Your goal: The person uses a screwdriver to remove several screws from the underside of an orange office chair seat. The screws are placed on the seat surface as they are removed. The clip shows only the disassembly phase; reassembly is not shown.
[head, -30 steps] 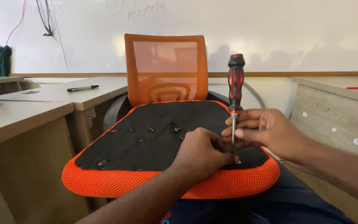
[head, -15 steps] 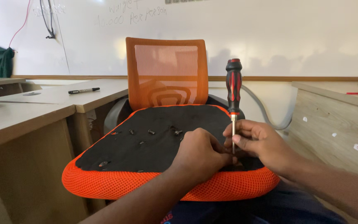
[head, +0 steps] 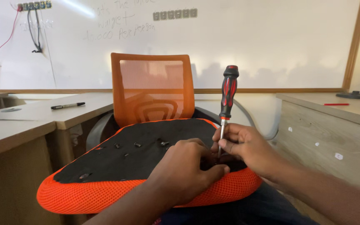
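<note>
The orange seat cushion lies upside down across the person's lap, and the left hand presses closed on its black underside near a fitting I cannot see. The right hand pinches the metal shaft of the upright red-and-black screwdriver. The step seems to be seating the tip; next it needs a steady vertical tool, with the orange chair back standing behind.

White wall whiteboard with wooden frame, pale wooden desks either side, orange mesh chair behind
</note>
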